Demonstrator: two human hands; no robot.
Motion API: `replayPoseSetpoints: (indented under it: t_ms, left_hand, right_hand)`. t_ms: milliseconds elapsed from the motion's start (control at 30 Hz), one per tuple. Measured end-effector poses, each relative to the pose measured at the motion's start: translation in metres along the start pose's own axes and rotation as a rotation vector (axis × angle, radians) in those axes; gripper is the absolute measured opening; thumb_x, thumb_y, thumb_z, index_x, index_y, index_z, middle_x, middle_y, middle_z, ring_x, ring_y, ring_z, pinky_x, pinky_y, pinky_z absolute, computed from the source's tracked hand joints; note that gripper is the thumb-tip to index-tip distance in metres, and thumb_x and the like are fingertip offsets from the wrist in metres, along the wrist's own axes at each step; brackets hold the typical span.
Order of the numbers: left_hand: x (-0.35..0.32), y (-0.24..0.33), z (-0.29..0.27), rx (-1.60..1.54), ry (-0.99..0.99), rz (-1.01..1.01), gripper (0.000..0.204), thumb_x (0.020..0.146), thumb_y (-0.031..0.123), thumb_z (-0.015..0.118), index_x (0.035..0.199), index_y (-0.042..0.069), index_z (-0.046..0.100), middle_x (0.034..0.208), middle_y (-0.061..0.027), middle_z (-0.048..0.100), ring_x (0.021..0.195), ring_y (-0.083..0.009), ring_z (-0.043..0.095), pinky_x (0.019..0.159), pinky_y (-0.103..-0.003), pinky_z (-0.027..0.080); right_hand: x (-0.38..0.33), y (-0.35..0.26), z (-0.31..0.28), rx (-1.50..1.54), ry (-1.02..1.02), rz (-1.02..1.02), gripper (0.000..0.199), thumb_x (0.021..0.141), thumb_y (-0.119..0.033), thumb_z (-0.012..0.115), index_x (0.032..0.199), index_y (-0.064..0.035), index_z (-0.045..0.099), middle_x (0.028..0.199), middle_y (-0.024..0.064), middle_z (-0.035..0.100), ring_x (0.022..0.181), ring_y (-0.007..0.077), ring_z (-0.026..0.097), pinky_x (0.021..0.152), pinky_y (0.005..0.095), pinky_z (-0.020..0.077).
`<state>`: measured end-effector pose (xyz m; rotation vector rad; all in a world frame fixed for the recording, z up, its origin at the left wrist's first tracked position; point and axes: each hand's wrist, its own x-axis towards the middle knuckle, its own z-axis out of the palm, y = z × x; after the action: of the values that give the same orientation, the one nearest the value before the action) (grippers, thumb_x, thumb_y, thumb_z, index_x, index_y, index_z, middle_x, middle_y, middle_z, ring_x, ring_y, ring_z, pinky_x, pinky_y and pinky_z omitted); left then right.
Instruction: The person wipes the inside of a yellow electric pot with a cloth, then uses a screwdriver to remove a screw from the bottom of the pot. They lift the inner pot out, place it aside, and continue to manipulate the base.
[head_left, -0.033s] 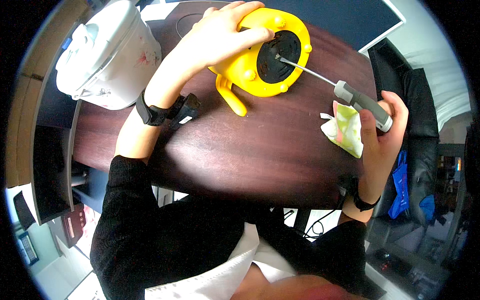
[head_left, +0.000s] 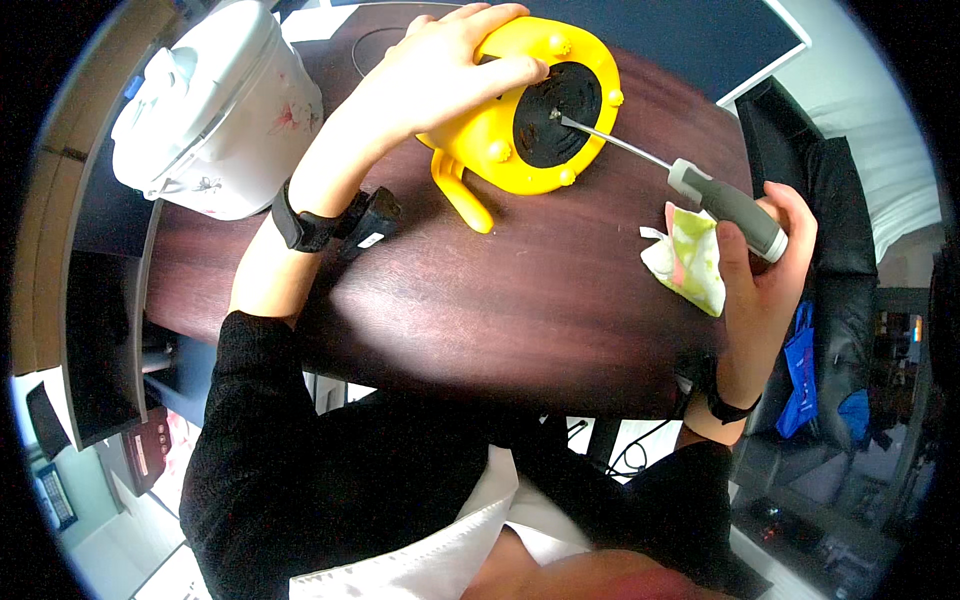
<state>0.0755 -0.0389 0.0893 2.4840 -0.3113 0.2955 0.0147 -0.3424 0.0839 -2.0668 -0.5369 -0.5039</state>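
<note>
A round yellow casing [head_left: 500, 150] with a black centre disc and short yellow feet lies on the dark wooden table [head_left: 480, 310]. My left hand [head_left: 440, 70] presses down on the casing's top rim, fingers spread over it. My right hand [head_left: 760, 270] grips the grey handle of a screwdriver [head_left: 725, 205]. The screwdriver's thin metal shaft reaches left, with its tip at the middle of the black disc. A crumpled green and white cloth [head_left: 690, 265] lies on the table just left of my right hand.
A white rice cooker [head_left: 215, 110] stands at the table's far left. A small black object [head_left: 372, 222] lies by my left wrist. A black chair [head_left: 800, 150] stands to the right, with a blue bag [head_left: 800, 370] below it. A dark panel lies at the far edge.
</note>
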Motion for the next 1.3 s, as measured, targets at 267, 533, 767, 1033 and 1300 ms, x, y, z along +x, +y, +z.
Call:
replayPoseSetpoints:
  t_ms: [267, 533, 767, 1033, 1300]
  left_hand:
    - [-0.001, -0.001, 0.001, 0.018, 0.010, 0.000, 0.078, 0.081, 0.053, 0.053, 0.138, 0.000, 0.042, 0.141, -0.0255, 0.041, 0.130, -0.0448, 0.036, 0.108, -0.053, 0.032]
    - [-0.001, -0.001, 0.000, 0.056, -0.013, -0.055, 0.079, 0.081, 0.052, 0.053, 0.139, 0.000, 0.041, 0.142, -0.0252, 0.040, 0.131, -0.0448, 0.036, 0.108, -0.051, 0.032]
    - [-0.001, -0.004, 0.001, 0.036, 0.016, -0.006, 0.076, 0.082, 0.050, 0.054, 0.138, 0.001, 0.041, 0.140, -0.0238, 0.042, 0.129, -0.0432, 0.039, 0.107, -0.050, 0.034]
    - [0.000, 0.003, -0.002, -0.031, -0.013, 0.014, 0.075, 0.082, 0.049, 0.054, 0.138, 0.000, 0.041, 0.138, -0.0236, 0.044, 0.128, -0.0418, 0.039, 0.106, -0.050, 0.034]
    - [0.009, -0.029, 0.030, 0.050, 0.213, 0.144, 0.073, 0.076, 0.061, 0.056, 0.130, 0.012, 0.055, 0.128, -0.0135, 0.056, 0.110, -0.0405, 0.053, 0.100, -0.045, 0.041]
  right_hand:
    - [-0.001, 0.005, -0.006, 0.051, 0.000, 0.097, 0.042, 0.090, -0.012, 0.062, 0.125, -0.0017, 0.042, 0.098, 0.0059, 0.053, 0.087, 0.0110, 0.056, 0.075, 0.0236, 0.0458]
    - [-0.002, 0.012, -0.004, 0.131, 0.009, -0.027, 0.035, 0.095, -0.021, 0.056, 0.121, 0.0000, 0.045, 0.100, 0.0090, 0.055, 0.089, 0.0124, 0.054, 0.080, 0.0241, 0.0433]
    - [-0.002, 0.007, 0.001, 0.003, 0.043, -0.078, 0.037, 0.097, -0.022, 0.053, 0.125, -0.0003, 0.041, 0.096, 0.0090, 0.055, 0.083, 0.0126, 0.055, 0.078, 0.0255, 0.0439]
    - [0.001, 0.001, 0.000, 0.072, 0.018, 0.111, 0.037, 0.093, -0.014, 0.057, 0.123, -0.0015, 0.041, 0.092, 0.0053, 0.049, 0.077, 0.0093, 0.054, 0.067, 0.0207, 0.0445]
    - [0.000, 0.002, 0.001, 0.053, 0.026, 0.105, 0.038, 0.090, -0.002, 0.053, 0.125, -0.0025, 0.041, 0.090, 0.0037, 0.048, 0.067, 0.0061, 0.047, 0.056, 0.0175, 0.0382]
